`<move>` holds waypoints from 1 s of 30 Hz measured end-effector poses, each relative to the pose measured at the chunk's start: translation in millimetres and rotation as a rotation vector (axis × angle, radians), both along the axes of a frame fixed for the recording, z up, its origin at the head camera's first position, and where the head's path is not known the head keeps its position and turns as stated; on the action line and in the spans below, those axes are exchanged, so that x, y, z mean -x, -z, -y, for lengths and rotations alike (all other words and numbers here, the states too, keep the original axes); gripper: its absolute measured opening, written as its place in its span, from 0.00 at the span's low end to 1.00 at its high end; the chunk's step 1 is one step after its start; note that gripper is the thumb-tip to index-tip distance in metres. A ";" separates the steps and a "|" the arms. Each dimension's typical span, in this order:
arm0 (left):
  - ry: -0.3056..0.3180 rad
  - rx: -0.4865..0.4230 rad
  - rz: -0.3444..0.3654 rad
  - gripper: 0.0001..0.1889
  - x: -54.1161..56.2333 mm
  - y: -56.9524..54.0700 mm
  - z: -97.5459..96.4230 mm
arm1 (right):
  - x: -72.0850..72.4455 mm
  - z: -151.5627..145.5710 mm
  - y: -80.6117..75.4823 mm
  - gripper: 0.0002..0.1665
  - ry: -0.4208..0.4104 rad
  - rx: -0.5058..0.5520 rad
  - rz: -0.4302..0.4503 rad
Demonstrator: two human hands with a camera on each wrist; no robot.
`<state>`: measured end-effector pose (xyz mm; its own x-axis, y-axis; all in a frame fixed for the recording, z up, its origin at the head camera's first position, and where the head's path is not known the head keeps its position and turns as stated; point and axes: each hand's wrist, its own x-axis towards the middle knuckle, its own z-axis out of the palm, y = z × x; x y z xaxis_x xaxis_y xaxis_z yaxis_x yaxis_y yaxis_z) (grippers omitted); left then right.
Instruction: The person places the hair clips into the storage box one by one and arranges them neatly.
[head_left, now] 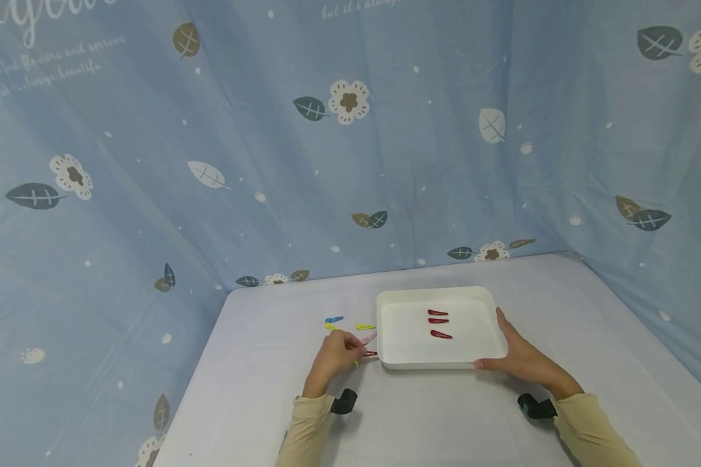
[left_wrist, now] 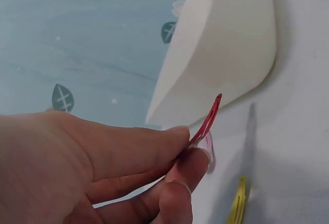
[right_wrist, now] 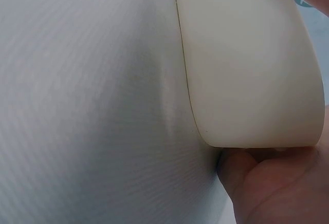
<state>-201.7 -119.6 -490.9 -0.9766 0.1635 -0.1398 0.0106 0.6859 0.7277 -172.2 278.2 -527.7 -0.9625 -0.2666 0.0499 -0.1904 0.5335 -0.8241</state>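
Note:
My left hand (head_left: 334,355) pinches a red snap hair clip (left_wrist: 209,117) between thumb and fingertips, just outside the left wall of a white tray (head_left: 405,347). Three red hair clips (head_left: 441,335) lie inside the tray, one above another. At the tray's near right corner is my right hand (head_left: 526,358), gripping it with the thumb on the front wall and the fingers along the right side. Close to my left hand lie a pink clip (head_left: 368,338) and a yellow clip (left_wrist: 237,203). The right wrist view shows the tray's outer wall (right_wrist: 247,70) against that hand.
Farther back, left of the tray, are a blue clip (head_left: 334,319) and two yellow clips, one (head_left: 365,326) near the tray wall. A white cloth covers the table (head_left: 432,421). Behind it hangs a blue patterned curtain (head_left: 304,214).

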 end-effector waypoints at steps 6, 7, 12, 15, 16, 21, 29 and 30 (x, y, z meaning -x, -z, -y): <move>0.031 -0.034 0.002 0.06 0.8 -2.0 4.8 | 0.0 0.2 -0.5 0.81 0.011 -0.011 0.014; 0.034 -0.038 0.002 0.06 1.0 -2.2 5.8 | -0.1 0.3 -0.7 0.81 0.014 -0.014 0.021; 0.045 -0.070 0.014 0.06 2.2 -3.6 10.0 | -0.7 1.0 -2.2 0.81 0.015 -0.007 0.043; 0.049 -0.088 0.019 0.07 2.5 -4.8 11.4 | -1.5 1.7 -3.4 0.81 0.014 -0.007 0.053; 0.048 -0.088 0.020 0.07 2.4 -5.4 11.6 | -1.9 2.0 -3.6 0.81 0.014 -0.008 0.058; 0.040 -0.089 0.022 0.09 2.3 -7.9 12.7 | -3.2 2.6 -4.4 0.81 0.013 -0.008 0.056; 0.061 -0.186 0.042 0.09 1.8 -17.4 14.9 | -1.6 1.7 -2.4 0.81 0.007 0.002 0.034; 0.064 -0.190 0.042 0.09 2.2 -18.3 14.8 | -1.2 1.4 -2.1 0.81 0.006 0.002 0.032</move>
<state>-203.9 -134.4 -472.6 -0.9574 0.2520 -0.1408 0.0165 0.5347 0.8449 -171.0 276.8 -525.5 -0.9652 -0.2609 0.0198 -0.1610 0.5327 -0.8309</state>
